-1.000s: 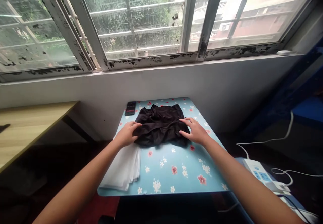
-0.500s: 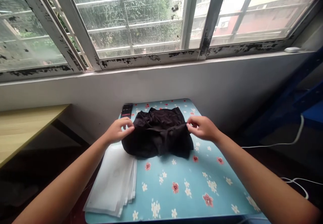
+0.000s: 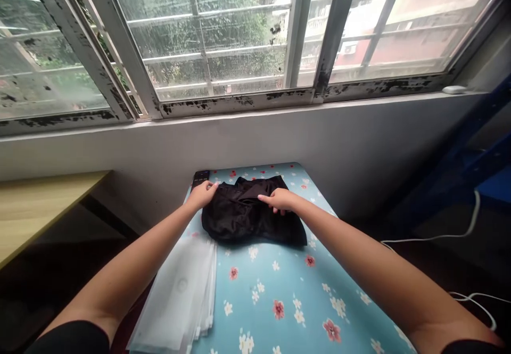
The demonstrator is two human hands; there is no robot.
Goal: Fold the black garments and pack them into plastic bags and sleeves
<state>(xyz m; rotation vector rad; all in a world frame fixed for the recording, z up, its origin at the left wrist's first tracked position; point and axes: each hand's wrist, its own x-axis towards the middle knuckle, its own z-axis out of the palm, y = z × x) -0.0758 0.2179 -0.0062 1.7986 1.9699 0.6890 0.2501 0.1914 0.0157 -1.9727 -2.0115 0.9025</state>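
The left hand (image 3: 203, 193) pinches the far left corner of the garment (image 3: 249, 213); the right hand (image 3: 279, 200), fingers curled, grips its crumpled middle. The cloth is black, soft and wrinkled, lying crosswise at the table's (image 3: 287, 290) far end. A half second ago, both hands held its outer edges. Translucent bags (image 3: 179, 290) lie stacked left.

Floral table (image 3: 279, 290) w/ clear bag stack (image 3: 179, 295), black card (image 3: 199, 175), wood desk (image 3: 35, 205) nearby.

text: none legible | small dark card (image 3: 200, 175) at table's far edge: markings perhaps print, too blurred
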